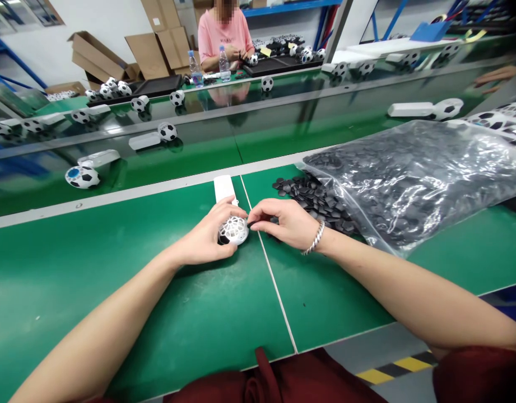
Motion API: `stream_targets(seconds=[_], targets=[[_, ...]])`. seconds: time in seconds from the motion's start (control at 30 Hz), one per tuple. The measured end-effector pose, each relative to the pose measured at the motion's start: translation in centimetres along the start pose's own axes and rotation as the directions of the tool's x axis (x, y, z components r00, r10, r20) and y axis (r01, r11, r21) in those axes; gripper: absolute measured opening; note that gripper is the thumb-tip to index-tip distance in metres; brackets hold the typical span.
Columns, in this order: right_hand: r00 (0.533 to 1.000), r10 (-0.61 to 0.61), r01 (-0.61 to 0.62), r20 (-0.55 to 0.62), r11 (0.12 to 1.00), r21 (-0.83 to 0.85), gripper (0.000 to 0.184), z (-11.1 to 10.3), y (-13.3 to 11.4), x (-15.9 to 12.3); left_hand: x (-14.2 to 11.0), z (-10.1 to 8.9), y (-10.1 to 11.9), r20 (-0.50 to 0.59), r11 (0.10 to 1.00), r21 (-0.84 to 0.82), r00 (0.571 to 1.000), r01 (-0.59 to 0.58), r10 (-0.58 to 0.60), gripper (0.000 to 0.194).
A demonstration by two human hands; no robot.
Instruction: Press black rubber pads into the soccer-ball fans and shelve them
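My left hand (211,232) is closed around the round head of a white football-patterned device (233,229), whose open lattice face points up. Its flat white handle (224,189) stretches away from me on the green table. Just right of the head, my right hand (285,223) pinches a small black piece (251,224) between thumb and fingertips, close to the lattice rim. Beyond that hand lies a heap of loose black pieces (320,196), spilling from a clear plastic bag (426,173) full of them. Fingers partly hide the lattice.
Behind the table runs a green conveyor (207,148) carrying football-patterned devices (167,132), one at the left with a blue spot (82,177). Across it sits a person in a pink shirt (225,36) beside water bottles (194,68). Cardboard boxes (96,56) stand behind. Another person's hand (499,77) shows at right.
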State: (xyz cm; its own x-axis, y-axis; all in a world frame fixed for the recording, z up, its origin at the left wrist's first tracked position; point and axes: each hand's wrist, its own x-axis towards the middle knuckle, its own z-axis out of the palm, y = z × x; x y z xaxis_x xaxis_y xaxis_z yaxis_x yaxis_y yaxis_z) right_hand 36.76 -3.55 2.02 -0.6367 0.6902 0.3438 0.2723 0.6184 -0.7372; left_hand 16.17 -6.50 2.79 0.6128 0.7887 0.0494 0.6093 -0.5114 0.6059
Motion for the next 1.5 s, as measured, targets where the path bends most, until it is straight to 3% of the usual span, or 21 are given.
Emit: stream_targets(seconds=[0.17, 0.37, 0.57, 0.8, 1.07, 1.33, 1.5], targets=[[0.990, -0.124, 0.126, 0.068, 0.992, -0.026, 0.016, 0.0, 0.0, 0.0, 0.0, -0.1, -0.1, 0.003, 1.000, -0.013, 1.000, -0.008, 0.008, 0.048], [0.965, -0.191, 0.217, 0.181, 0.967, -0.135, 0.012, 0.5, 0.0, -0.1, 0.1, 0.0, 0.0, -0.011, 0.999, -0.039, 1.000, 0.021, -0.021, 0.045], [0.957, -0.270, 0.288, 0.110, 0.937, -0.199, 0.008, 1.1, 0.3, -0.2, 0.4, 0.7, 0.6, -0.107, 0.994, -0.057, 0.990, 0.089, -0.094, 0.038], [0.979, -0.203, 0.201, -0.016, 0.976, -0.083, 0.011, 1.3, 0.5, 0.1, 0.4, 1.1, 0.9, -0.152, 0.994, -0.043, 0.982, 0.105, -0.110, 0.033], [0.984, -0.177, 0.177, -0.014, 0.984, 0.031, 0.006, 1.4, 1.1, 0.2, 0.6, 1.4, 1.0, -0.176, 0.994, -0.038, 0.978, 0.103, -0.109, 0.036], [0.998, 0.054, -0.052, -0.019, 0.992, 0.113, 0.016, 1.9, 1.1, 0.5, 0.5, 1.5, 1.1, -0.192, 0.993, -0.023, 0.974, 0.115, -0.117, 0.036], [0.992, 0.118, -0.122, 0.052, 0.989, 0.084, 0.019, 1.4, 1.2, 0.6, 0.5, 1.4, 1.2, -0.170, 0.998, -0.002, 0.983, 0.066, -0.066, 0.037]])
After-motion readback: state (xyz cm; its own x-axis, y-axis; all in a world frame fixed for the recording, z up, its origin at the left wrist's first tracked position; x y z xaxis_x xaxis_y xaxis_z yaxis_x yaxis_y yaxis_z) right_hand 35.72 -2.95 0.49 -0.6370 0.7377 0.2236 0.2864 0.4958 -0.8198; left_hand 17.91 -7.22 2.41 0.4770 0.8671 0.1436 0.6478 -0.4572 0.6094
